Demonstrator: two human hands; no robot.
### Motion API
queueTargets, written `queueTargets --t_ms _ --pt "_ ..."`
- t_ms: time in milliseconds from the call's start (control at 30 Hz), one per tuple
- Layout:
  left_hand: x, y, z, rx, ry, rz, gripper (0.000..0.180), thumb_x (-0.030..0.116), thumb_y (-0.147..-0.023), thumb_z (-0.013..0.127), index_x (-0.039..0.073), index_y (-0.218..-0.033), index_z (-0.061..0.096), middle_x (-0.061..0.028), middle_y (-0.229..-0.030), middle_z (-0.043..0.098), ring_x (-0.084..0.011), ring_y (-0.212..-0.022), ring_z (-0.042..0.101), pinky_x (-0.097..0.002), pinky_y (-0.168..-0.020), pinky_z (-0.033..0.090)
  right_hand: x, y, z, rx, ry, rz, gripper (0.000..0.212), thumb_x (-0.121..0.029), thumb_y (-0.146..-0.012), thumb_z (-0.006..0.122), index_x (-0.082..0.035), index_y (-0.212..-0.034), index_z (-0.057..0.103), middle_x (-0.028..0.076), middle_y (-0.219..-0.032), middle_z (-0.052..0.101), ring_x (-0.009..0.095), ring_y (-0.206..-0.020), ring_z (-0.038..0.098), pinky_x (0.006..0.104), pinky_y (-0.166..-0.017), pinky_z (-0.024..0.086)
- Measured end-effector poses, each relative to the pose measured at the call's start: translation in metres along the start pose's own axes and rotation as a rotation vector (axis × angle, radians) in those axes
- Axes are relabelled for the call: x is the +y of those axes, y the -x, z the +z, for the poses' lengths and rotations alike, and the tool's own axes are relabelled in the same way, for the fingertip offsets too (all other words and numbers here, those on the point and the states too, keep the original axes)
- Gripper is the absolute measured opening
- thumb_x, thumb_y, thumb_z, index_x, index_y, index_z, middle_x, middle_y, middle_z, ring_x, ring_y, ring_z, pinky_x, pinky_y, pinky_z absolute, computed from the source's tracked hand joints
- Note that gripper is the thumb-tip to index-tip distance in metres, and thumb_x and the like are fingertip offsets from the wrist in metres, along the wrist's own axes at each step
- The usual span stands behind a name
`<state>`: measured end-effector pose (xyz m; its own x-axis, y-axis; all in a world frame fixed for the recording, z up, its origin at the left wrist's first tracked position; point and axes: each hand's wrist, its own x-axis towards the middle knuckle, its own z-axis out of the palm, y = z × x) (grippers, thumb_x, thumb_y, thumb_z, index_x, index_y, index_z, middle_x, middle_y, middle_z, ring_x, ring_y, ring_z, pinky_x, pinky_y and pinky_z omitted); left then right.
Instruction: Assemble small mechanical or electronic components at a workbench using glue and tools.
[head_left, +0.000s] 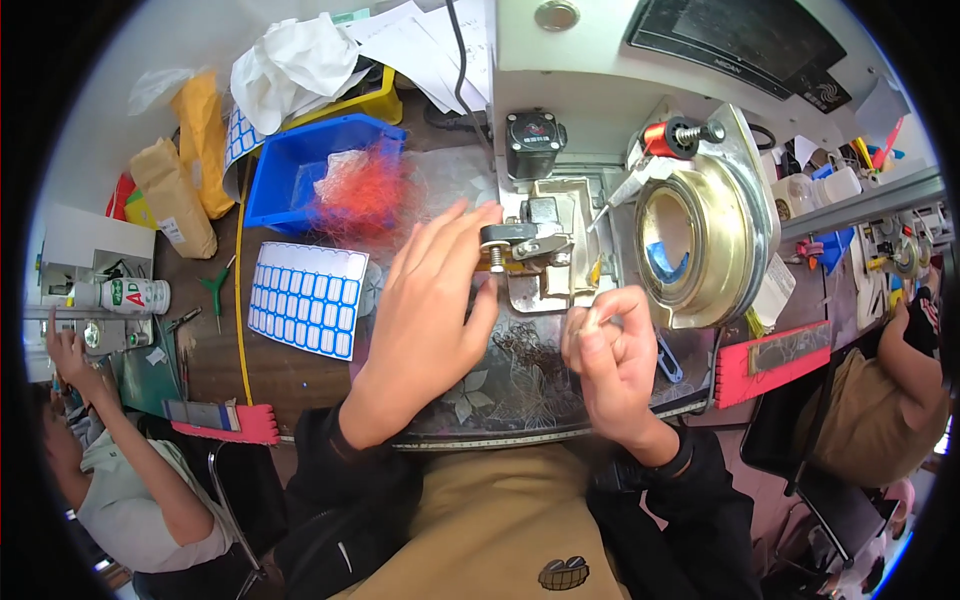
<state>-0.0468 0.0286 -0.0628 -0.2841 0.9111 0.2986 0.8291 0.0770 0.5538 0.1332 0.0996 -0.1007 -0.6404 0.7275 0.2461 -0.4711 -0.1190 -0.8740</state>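
Note:
My left hand is stretched out with its fingers extended, their tips beside a small metal clamp with a spring and a black arm. Whether they touch it I cannot tell. My right hand is closed in a pinch just in front of the clamp's metal block. What it holds is hidden or too small to name. To the right of the clamp stands a brass-coloured winding ring with a blue piece inside it. Above that ring sits a spool of red wire.
A blue bin with a tangle of red wire stands at the back left. Before it lies a blue-and-white label sheet. Green snips lie farther left. Co-workers sit at left and right.

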Motion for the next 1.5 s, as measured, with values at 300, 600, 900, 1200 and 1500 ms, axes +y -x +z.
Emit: queueTargets --t_ms 300,600,900,1200,1500 --pt "0.041 0.029 -0.018 0.087 0.232 0.011 0.03 0.002 -0.076 0.071 0.004 -0.105 0.066 -0.0105 -0.097 0.056 -0.0246 -0.089 0.052 -0.034 -0.083 0.043 -0.009 0.008 -0.012 -0.111 -0.101 0.134 0.015 -0.004 -0.102 0.052 -0.005 -0.111 0.041 0.002 -0.091 0.052 0.003 -0.066 0.044 0.0192 -0.058 0.035" --pt "0.056 0.027 -0.001 0.072 0.319 -0.123 0.014 0.013 -0.079 0.077 0.014 -0.092 0.071 -0.0004 -0.087 0.053 -0.018 -0.086 0.049 -0.0339 -0.08 0.03 -0.009 0.007 -0.007 -0.056 -0.1 0.176 0.015 -0.007 -0.102 0.055 -0.006 -0.111 0.043 -0.001 -0.09 0.053 0.001 -0.066 0.045 0.0188 -0.057 0.035" --pt "0.062 0.026 0.002 0.111 0.32 -0.16 0.012 0.009 -0.078 0.077 0.01 -0.087 0.068 -0.0023 -0.083 0.054 -0.0184 -0.08 0.049 -0.033 -0.077 0.035 -0.006 0.007 0.001 -0.009 -0.065 0.189 0.012 -0.005 -0.102 0.054 -0.006 -0.109 0.043 -0.003 -0.088 0.052 -0.002 -0.065 0.041 0.0174 -0.056 0.029" --pt "0.068 0.02 0.012 0.14 0.21 0.009 0.011 -0.003 -0.083 0.066 0.003 -0.09 0.059 -0.0114 -0.085 0.056 -0.0281 -0.083 0.052 -0.0386 -0.077 0.04 -0.024 0.007 -0.01 -0.059 0.032 0.319 0.011 -0.01 -0.1 0.061 -0.004 -0.101 0.052 -0.008 -0.07 0.044 -0.002 -0.061 0.038 0.0188 -0.054 0.029" --pt "0.063 0.019 0.017 0.123 0.356 0.08 0.009 -0.006 -0.092 0.056 -0.001 -0.099 0.051 -0.0269 -0.132 0.057 -0.0403 -0.121 0.059 -0.0423 -0.101 0.048 -0.115 0.014 -0.081 -0.07 0.525 0.242 0.009 -0.011 -0.095 0.066 -0.004 -0.094 0.06 -0.007 -0.071 0.051 0.0 -0.062 0.045 0.0209 -0.055 0.036"
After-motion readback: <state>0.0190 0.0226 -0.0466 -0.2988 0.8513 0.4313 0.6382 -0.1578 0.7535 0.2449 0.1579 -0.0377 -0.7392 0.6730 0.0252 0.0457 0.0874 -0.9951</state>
